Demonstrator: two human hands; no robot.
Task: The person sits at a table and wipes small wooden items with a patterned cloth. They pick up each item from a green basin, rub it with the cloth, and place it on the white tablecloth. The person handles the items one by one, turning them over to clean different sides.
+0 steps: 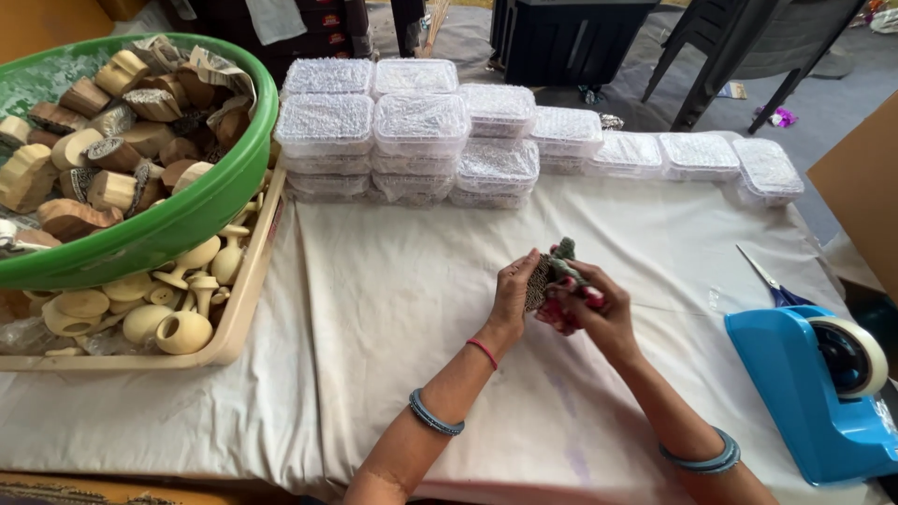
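A white-clothed bench [393, 309] carries a green tub [201, 210] of wooden blocks, stacked clear lidded boxes [421, 126] and a blue tape dispenser [814, 383]. Above the cloth, left hand [513, 297] and right hand [599, 313] both clamp a small carved block [552, 271].
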